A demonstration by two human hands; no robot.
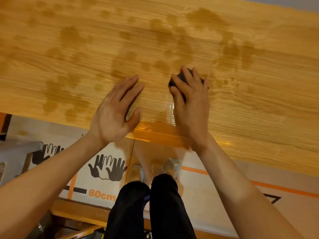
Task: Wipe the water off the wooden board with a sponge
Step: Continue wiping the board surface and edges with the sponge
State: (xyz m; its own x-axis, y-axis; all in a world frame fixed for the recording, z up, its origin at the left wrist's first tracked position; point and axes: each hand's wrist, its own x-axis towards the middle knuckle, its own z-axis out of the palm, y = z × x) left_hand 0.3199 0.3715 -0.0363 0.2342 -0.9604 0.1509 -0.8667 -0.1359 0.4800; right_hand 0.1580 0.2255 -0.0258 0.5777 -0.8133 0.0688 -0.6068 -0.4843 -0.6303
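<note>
Right hand (pixel 189 99) clenched on the dark sponge (pixel 181 78), left hand (pixel 115 109) spread flat beside it; wet patches (pixel 229 52) on the board (pixel 259 100) lie mostly beyond the fingertips.

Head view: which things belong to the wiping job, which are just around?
Job: wooden board; dark sponge under the right hand; wet patches; left hand, open, palm down.

Around: floor sheet with hand prints; orange tape line; person's shoes.
</note>
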